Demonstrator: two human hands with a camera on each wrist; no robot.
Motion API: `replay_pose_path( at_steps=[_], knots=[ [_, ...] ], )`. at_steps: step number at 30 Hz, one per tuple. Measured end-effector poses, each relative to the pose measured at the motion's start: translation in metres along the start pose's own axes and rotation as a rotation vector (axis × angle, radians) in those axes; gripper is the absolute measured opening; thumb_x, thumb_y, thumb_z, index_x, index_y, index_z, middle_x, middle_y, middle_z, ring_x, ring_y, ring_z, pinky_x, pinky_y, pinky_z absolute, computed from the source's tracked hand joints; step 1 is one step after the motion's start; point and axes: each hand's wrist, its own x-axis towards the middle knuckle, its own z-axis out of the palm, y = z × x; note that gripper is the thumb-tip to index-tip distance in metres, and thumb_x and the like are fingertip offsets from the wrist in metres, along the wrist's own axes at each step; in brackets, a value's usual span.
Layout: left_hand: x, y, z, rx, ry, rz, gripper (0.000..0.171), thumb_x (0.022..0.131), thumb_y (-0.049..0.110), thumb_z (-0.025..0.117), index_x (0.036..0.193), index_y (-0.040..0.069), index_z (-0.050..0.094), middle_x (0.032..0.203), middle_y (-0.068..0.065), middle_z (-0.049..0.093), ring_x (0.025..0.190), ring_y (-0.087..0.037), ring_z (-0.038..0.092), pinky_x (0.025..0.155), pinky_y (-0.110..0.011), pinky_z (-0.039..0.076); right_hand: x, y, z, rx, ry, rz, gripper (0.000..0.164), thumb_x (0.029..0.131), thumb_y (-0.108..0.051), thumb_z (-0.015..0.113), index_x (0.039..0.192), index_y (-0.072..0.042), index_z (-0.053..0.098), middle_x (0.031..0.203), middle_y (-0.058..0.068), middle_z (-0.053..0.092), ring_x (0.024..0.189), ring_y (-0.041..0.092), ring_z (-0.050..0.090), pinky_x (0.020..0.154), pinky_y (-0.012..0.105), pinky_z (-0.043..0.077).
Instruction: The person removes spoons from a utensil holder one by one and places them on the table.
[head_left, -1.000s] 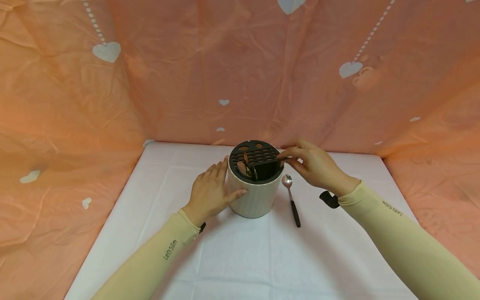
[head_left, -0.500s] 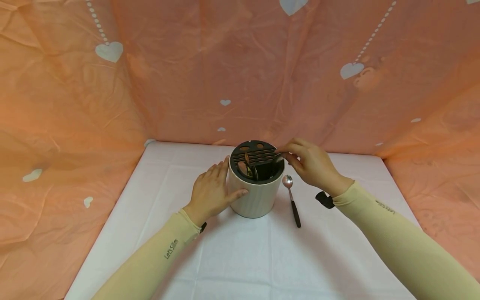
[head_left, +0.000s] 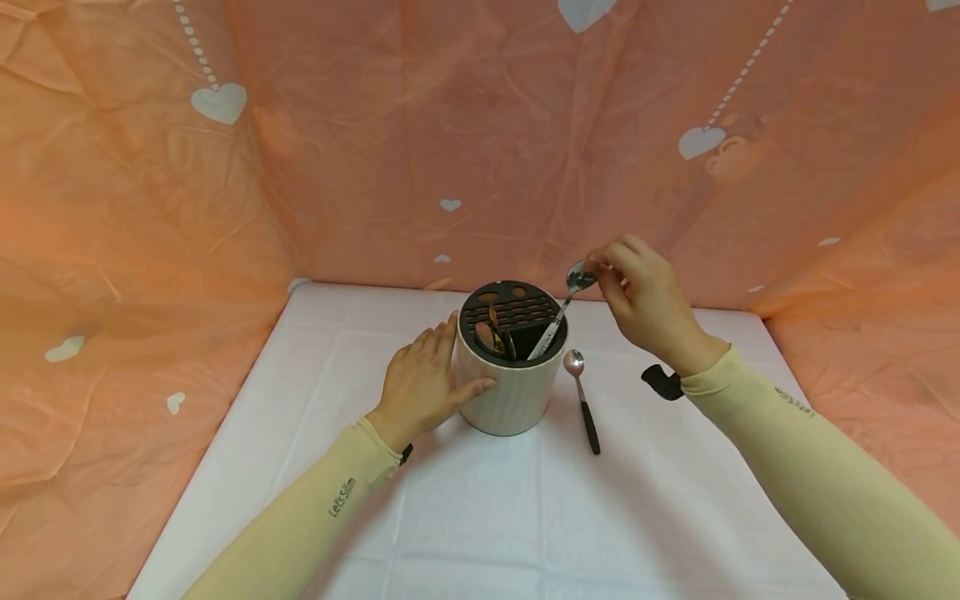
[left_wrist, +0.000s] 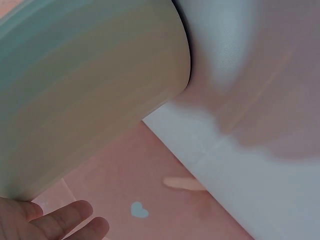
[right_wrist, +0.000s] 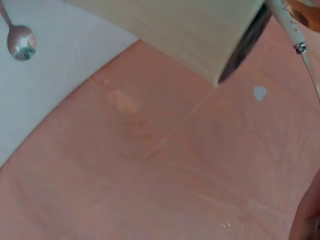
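Observation:
A round cream utensil holder (head_left: 504, 404) with a black slotted top (head_left: 517, 310) stands upright on the table. My left hand (head_left: 423, 379) rests against its left side, fingers straight and thumb across the front. With thumb and fingertips, my right hand (head_left: 645, 304) pinches a metal spoon by its bowl, above the holder's right rim. That spoon's white patterned handle (head_left: 550, 333) slants down into the large open compartment; its lower end is hidden. Copper-coloured utensils (head_left: 486, 335) stick out at the compartment's left. In the right wrist view the white handle (right_wrist: 287, 22) shows beside the holder's top.
A spoon with a black handle (head_left: 591, 427) lies on the white tablecloth (head_left: 465, 517) just right of the holder. Orange cloth with white hearts (head_left: 487, 167) hangs behind and at both sides of the table.
My right hand has risen and moved right from the holder's rim, drawing the white-handled spoon partly up out of the compartment. The left hand and holder stay in place.

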Motion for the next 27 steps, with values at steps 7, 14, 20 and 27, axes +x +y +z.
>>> replay_pose_path(
  at_steps=[7,14,20,27],
  knots=[
    [0.0,0.0,0.0,-0.002,-0.001,0.001,0.111,0.085,0.084,0.042,0.159,0.005,0.019,0.143,-0.023,0.051,0.129,-0.039,0.05,0.099,-0.052,0.044,0.004,0.006,-0.02,-0.041,0.044,-0.063,0.03,0.091,0.013,0.057,0.109,-0.005,0.074,0.095,0.009,0.063,0.073,0.014,0.06,0.068,0.014,0.045],
    [0.002,-0.001,0.0,-0.005,-0.007,-0.003,0.111,0.085,0.084,0.041,0.16,0.006,0.018,0.144,-0.023,0.05,0.129,-0.039,0.049,0.1,-0.052,0.043,0.007,0.013,-0.044,-0.052,0.22,-0.023,0.028,0.09,0.017,0.054,0.102,0.002,0.075,0.095,0.018,0.064,0.065,-0.001,0.057,0.065,0.009,0.046],
    [0.002,-0.002,0.001,-0.002,-0.007,-0.008,0.111,0.084,0.084,0.041,0.16,0.006,0.017,0.145,-0.021,0.049,0.13,-0.038,0.049,0.099,-0.052,0.044,-0.004,0.03,-0.06,-0.031,0.173,0.066,0.028,0.091,0.018,0.051,0.1,0.006,0.074,0.093,0.017,0.064,0.062,-0.006,0.055,0.059,0.009,0.045],
    [0.001,-0.002,0.002,-0.013,-0.004,-0.005,0.111,0.085,0.085,0.04,0.16,0.006,0.018,0.144,-0.022,0.05,0.129,-0.039,0.05,0.1,-0.053,0.043,-0.048,0.065,-0.055,-0.083,-0.151,0.196,0.03,0.092,0.013,0.056,0.104,-0.007,0.074,0.095,0.002,0.064,0.06,0.004,0.055,0.057,0.015,0.045]
  ],
)
